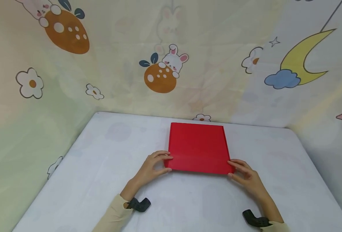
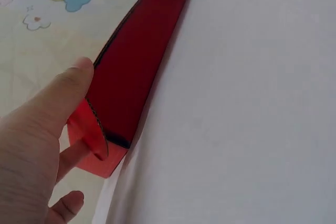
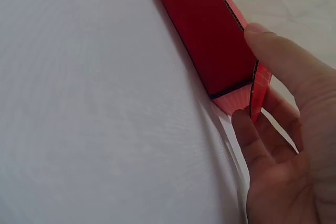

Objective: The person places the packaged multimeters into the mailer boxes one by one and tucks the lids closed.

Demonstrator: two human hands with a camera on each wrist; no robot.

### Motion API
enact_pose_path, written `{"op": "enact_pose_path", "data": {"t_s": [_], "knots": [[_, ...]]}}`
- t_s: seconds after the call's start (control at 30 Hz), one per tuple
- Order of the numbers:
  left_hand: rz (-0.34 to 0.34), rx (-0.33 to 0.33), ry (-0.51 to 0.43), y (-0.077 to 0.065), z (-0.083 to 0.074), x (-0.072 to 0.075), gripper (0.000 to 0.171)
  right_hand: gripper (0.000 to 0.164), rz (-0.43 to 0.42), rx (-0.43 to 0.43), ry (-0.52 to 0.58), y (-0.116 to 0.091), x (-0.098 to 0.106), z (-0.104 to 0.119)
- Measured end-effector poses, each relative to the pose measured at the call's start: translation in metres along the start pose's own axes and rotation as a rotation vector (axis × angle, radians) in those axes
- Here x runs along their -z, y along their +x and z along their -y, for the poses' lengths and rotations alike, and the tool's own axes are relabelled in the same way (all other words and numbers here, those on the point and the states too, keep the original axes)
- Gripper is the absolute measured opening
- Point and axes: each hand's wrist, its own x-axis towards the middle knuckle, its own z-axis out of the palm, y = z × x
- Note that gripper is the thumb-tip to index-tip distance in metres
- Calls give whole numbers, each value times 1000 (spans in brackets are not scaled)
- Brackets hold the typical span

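A flat red cardboard box lies on the white-covered table, its lid down over the top. At its near left corner my left hand holds on, thumb at the front edge and fingers along the side. My right hand grips the near right corner in the same way. In the left wrist view a small red side flap juts out by the thumb, with a finger against it. The right wrist view has a matching flap between thumb and fingers. What the box contains is hidden.
The white table reaches back to a printed cloth wall with rabbits, flowers and a moon. Cloth walls also flank both sides. A dark strap-like mount sits on the left wrist, another on the right.
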Motion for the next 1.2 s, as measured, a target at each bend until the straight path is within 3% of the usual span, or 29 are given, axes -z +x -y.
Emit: {"op": "enact_pose_path", "data": {"t_s": [0.2,0.5,0.7,0.83,1.1,1.2], "knots": [[-23,66,-140,-2,2,-6,44,48,-15,-6,25,-1,-3,2],[-58,43,-219,-3,6,-9,42,48,27,-26,169,0,-2,0],[-46,130,-292,-3,5,-7,42,47,22,-70,200,-1,-4,0],[-56,174,-309,-4,5,-6,45,54,13,-57,187,0,-7,-1],[-64,248,-289,1,2,-11,75,74,14,-47,81,7,-12,3],[-43,243,-280,5,2,-14,84,78,13,-66,81,11,-14,4]]}}
